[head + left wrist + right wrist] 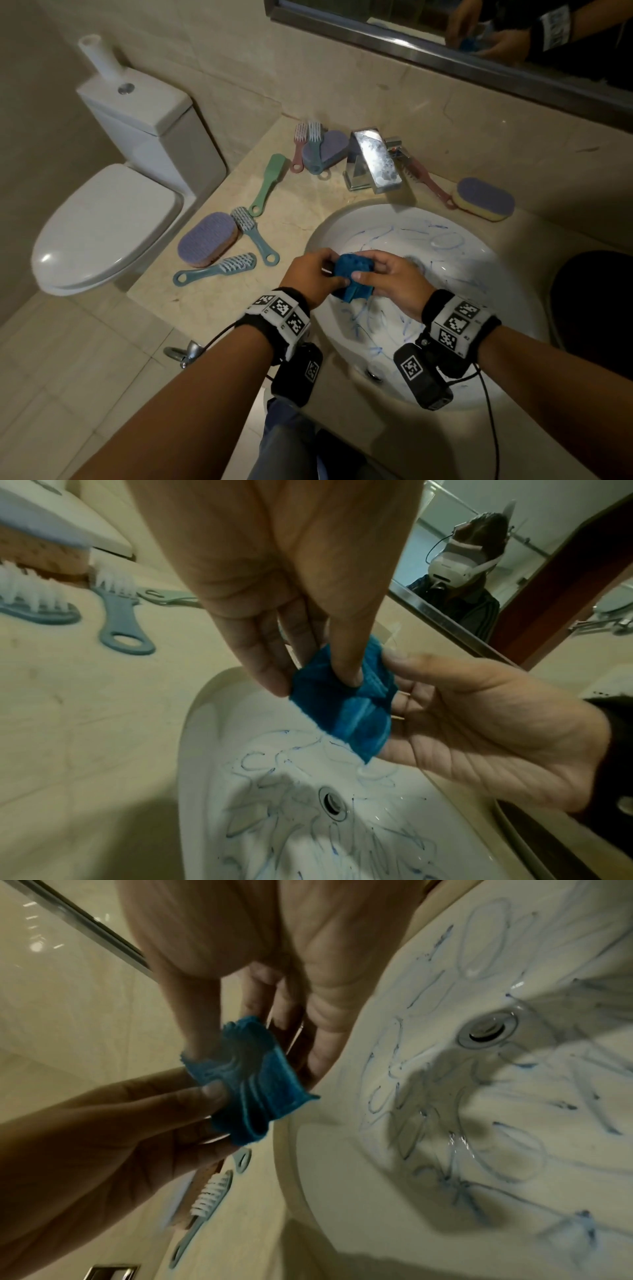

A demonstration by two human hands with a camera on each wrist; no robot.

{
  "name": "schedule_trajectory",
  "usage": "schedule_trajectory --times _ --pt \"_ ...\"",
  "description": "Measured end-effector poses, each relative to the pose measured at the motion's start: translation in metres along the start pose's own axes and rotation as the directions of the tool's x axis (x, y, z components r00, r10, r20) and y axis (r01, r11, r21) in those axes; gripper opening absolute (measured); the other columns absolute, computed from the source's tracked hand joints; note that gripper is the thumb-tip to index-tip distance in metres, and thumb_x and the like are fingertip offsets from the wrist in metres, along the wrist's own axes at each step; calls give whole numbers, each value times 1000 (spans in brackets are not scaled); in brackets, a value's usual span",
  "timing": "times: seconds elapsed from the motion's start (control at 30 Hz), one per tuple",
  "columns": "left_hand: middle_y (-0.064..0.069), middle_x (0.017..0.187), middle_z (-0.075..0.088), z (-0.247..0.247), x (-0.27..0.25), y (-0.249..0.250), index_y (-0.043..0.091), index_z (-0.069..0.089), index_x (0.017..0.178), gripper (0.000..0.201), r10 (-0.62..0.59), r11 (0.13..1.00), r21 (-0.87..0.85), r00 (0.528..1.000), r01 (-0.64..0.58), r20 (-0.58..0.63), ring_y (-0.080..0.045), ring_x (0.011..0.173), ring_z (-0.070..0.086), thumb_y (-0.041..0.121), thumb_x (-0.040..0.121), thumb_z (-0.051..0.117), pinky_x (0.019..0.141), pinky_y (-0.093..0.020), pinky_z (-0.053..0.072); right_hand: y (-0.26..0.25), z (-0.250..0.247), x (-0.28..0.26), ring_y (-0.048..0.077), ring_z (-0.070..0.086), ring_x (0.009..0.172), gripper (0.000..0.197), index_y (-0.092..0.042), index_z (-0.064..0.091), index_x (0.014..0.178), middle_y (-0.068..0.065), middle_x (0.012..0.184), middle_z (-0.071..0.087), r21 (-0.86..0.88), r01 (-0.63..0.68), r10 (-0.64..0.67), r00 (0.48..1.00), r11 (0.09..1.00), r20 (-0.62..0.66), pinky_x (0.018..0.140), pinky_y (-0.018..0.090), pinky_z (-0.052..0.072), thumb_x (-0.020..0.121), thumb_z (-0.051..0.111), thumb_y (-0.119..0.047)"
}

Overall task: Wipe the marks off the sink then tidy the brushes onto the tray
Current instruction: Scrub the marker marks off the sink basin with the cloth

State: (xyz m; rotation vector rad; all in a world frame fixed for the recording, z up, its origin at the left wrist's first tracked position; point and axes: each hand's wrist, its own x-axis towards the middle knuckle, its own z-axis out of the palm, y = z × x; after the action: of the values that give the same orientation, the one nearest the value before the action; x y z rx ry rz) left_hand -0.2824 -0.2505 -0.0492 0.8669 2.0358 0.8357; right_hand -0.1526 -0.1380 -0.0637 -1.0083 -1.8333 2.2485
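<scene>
Over the left rim of the white sink (507, 274), both hands hold a folded blue cloth (352, 279). My left hand (329, 270) pinches its left side between thumb and fingers (346, 656). My right hand (368, 274) grips the right side, thumb on top. Blue pen marks (445, 240) cover the basin around the drain (332, 802). Several brushes lie on the counter: a green one (269, 183), two grey-blue ones (255, 236) (215, 269), a pink and a teal one (306, 145), and a pink one (428, 183) right of the tap.
A chrome tap (371, 161) stands behind the basin. Purple-topped sponges lie at the left (207, 238), behind the tap (330, 147) and at the right (484, 198). A toilet (106, 219) is at the left. A dark round object (596, 301) sits right of the sink.
</scene>
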Motion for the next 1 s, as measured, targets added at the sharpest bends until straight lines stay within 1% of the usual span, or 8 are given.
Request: schedule_trajectory --times 0.13,0.27,0.43,0.63,0.77,0.87,0.93,1.0 --pt "-8 122 63 -12 7 -3 12 58 121 43 -5 976 218 996 -15 91 -19 111 60 14 80 71 90 -23 44 15 -6 22 27 62 92 25 -18 61 92 12 98 65 -233 -36 24 998 972 -55 90 47 50 75 74 -5" --pt "-10 157 15 -32 23 -12 14 13 150 92 -65 804 592 982 -52 176 -22 144 18 24 80 73 114 -30 19 33 -21 48 23 58 87 27 -15 54 92 10 93 61 -356 -111 9 961 928 -275 71 32 51 77 73 -3" --pt "-14 156 -19 -31 47 -38 7 -14 148 134 -227 642 762 928 -85 295 -28 146 -8 30 63 86 120 -40 10 55 -10 93 20 55 84 19 -7 55 90 9 91 58 -520 -72 -103 949 851 -299 72 27 44 79 68 0" --pt "-9 154 -27 -29 55 -58 9 -22 146 146 -179 597 792 941 -127 286 -25 145 -15 39 55 88 121 -36 6 58 26 145 17 49 74 19 -10 50 78 9 80 55 -516 -44 -208 883 855 -420 57 20 38 78 68 -3" --pt "-11 152 -31 -29 63 -61 8 -26 144 157 -164 573 805 940 -155 298 -27 144 -20 48 45 89 121 -39 7 90 39 113 18 51 74 13 -11 55 77 7 76 56 -659 -44 -116 974 751 -197 56 19 35 78 62 1" --pt "-8 152 -32 -31 67 -63 9 -27 144 161 -142 573 803 945 -163 293 -25 144 -22 52 41 89 121 -39 6 86 32 114 17 51 74 18 -15 55 77 4 75 54 -671 9 -100 990 742 -98 58 20 35 79 64 -1" --pt "-7 153 -32 -32 67 -63 10 -26 144 160 -128 578 800 949 -163 286 -23 144 -21 51 41 89 121 -37 3 68 25 143 16 50 74 17 -15 57 80 1 72 53 -597 -15 -211 928 802 -307 63 22 37 78 68 -3" --pt "-6 153 -32 -32 66 -63 12 -26 144 159 -122 584 796 952 -158 279 -23 144 -21 50 42 89 121 -36 2 50 20 163 14 50 72 11 -7 61 84 0 72 51 -423 -47 -226 789 905 -572 61 21 39 77 69 -4"
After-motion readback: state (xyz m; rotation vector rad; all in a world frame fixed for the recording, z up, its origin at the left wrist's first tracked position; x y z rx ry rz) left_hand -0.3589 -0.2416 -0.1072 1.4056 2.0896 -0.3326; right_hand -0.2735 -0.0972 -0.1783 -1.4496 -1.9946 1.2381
